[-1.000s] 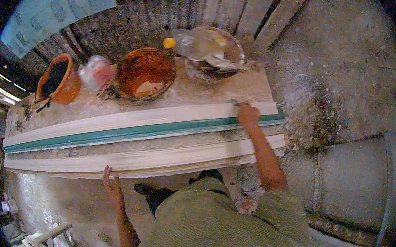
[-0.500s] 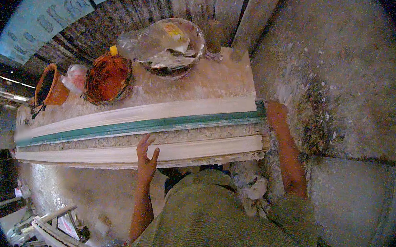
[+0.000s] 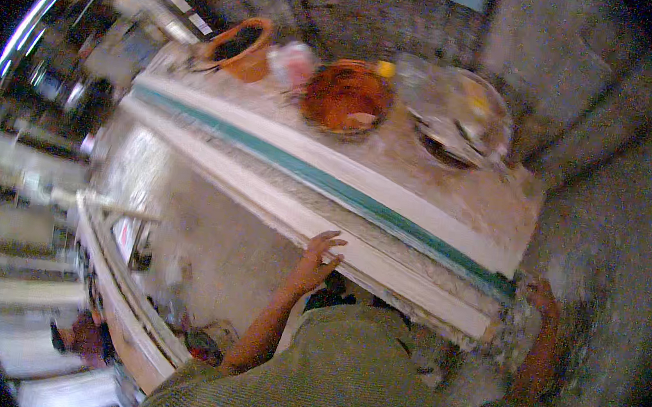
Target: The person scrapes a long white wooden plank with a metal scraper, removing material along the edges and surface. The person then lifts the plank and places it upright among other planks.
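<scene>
A long white plaster moulding [image 3: 382,268] with a teal strip [image 3: 358,199] along it lies across a dusty workbench [image 3: 490,207]. My left hand [image 3: 317,259] presses its fingers, spread, against the moulding's near edge around the middle. My right hand [image 3: 543,297] is at the moulding's right end, touching the corner; its fingers are partly hidden, so I cannot tell its grip. My olive-green shirt fills the lower middle.
On the bench's far side stand an orange bucket [image 3: 238,54], a crumpled plastic bag [image 3: 292,63], a rust-coloured bowl [image 3: 346,97] and a dark bowl covered with clear plastic [image 3: 456,118]. Long white mouldings [image 3: 111,277] lie on the floor at left.
The view has swung left and tilted, so the bench now runs diagonally. My left hand stays on the moulding's near edge; my right hand remains at its right end.
</scene>
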{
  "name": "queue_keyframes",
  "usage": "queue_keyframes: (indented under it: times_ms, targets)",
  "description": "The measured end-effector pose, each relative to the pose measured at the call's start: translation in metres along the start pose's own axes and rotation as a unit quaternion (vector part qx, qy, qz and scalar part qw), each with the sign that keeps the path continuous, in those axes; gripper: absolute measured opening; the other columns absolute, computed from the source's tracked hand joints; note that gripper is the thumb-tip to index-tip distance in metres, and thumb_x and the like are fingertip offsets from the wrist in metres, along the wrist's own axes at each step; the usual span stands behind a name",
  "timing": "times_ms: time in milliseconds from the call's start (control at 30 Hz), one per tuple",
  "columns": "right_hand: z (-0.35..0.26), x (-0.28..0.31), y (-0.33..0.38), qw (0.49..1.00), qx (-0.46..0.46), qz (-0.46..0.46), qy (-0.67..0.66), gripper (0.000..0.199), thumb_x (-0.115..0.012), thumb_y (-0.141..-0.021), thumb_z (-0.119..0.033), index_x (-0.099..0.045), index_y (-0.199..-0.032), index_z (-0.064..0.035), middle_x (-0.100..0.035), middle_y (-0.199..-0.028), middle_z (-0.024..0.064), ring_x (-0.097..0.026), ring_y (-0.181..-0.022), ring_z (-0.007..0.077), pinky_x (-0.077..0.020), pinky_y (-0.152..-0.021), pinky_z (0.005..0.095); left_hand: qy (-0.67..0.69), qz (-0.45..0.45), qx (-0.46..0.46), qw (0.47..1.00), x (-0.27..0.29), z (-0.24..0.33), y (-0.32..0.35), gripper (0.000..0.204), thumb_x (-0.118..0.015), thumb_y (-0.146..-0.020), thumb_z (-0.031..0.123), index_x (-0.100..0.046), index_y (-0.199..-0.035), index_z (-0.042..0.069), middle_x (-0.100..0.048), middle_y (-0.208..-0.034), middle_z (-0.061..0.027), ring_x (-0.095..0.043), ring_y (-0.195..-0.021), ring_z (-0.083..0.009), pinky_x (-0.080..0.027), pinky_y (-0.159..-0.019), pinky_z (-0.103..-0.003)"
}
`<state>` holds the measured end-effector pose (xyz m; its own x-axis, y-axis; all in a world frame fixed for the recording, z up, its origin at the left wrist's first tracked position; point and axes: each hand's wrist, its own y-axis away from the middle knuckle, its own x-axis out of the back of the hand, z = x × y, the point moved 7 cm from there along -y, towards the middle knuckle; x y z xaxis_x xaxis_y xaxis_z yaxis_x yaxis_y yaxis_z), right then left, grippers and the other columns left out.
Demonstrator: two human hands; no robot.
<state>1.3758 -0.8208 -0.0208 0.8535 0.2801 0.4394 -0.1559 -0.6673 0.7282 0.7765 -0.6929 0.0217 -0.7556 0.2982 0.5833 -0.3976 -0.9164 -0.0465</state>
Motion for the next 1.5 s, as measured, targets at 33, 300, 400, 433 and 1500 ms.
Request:
queue_keyframes:
  times_ms: [33, 300, 400, 433, 1500]
  targets:
    - [-0.012, -0.007, -0.005, 1.000, 0.013, -0.005, -0.004, 0.035, -0.072, -0.079, -0.027, -0.069, -0.107, -0.0059, -0.069, -0.095, 0.0056, -0.064, -0.083, 0.0172, -0.0510, -0.078, 0.0354, 0.009, -0.002, -0.014, 1.000, 0.005, 0.001, 0.004, 0.040, -0.069, -0.082, 0.010, -0.059, -0.121, 0.014, -0.051, -0.134, -0.0134, -0.042, -0.129, -0.0336, -0.033, -0.108, -0.045]
    - [-0.231, -0.156, -0.060, 0.944, 0.326, 0.005, 0.040, 0.027, -0.068, -0.084, -0.024, -0.070, -0.100, -0.0025, -0.070, -0.095, 0.0074, -0.062, -0.088, 0.0165, -0.0488, -0.083, 0.0337, -0.079, 0.062, 0.017, 0.995, 0.061, -0.042, 0.037, 0.038, -0.067, -0.083, 0.015, -0.058, -0.121, 0.014, -0.051, -0.133, -0.0129, -0.043, -0.127, -0.0343, -0.032, -0.108, -0.047]
    - [-0.327, -0.234, -0.094, 0.926, 0.376, 0.023, 0.009, 0.027, -0.068, -0.085, -0.023, -0.070, -0.103, -0.0032, -0.068, -0.085, 0.0046, -0.059, -0.071, 0.0135, -0.0487, -0.068, 0.0304, -0.065, 0.079, 0.049, 0.994, 0.099, -0.085, 0.041, 0.039, -0.067, -0.084, 0.016, -0.057, -0.122, 0.014, -0.050, -0.134, -0.0128, -0.043, -0.126, -0.0338, -0.031, -0.108, -0.047]
    - [-0.366, -0.257, -0.097, 0.887, 0.458, 0.055, 0.021, 0.028, -0.068, -0.085, -0.024, -0.070, -0.104, -0.0038, -0.067, -0.081, 0.0030, -0.056, -0.063, 0.0111, -0.0475, -0.059, 0.0282, -0.057, 0.088, 0.054, 0.993, 0.113, -0.099, 0.043, 0.040, -0.067, -0.084, 0.016, -0.057, -0.122, 0.014, -0.050, -0.134, -0.0128, -0.043, -0.126, -0.0336, -0.031, -0.108, -0.047]
    - [-1.237, -0.866, -0.345, 0.879, 0.475, 0.045, 0.013, 0.026, -0.066, -0.083, -0.019, -0.071, -0.101, 0.0004, -0.072, -0.089, 0.0133, -0.066, -0.079, 0.0165, -0.0508, -0.074, 0.0296, -0.039, 0.193, 0.140, 0.970, 0.848, -0.582, 0.012, 0.034, -0.061, -0.091, 0.024, -0.057, -0.122, 0.013, -0.053, -0.132, -0.0113, -0.045, -0.126, -0.0314, -0.032, -0.108, -0.046]
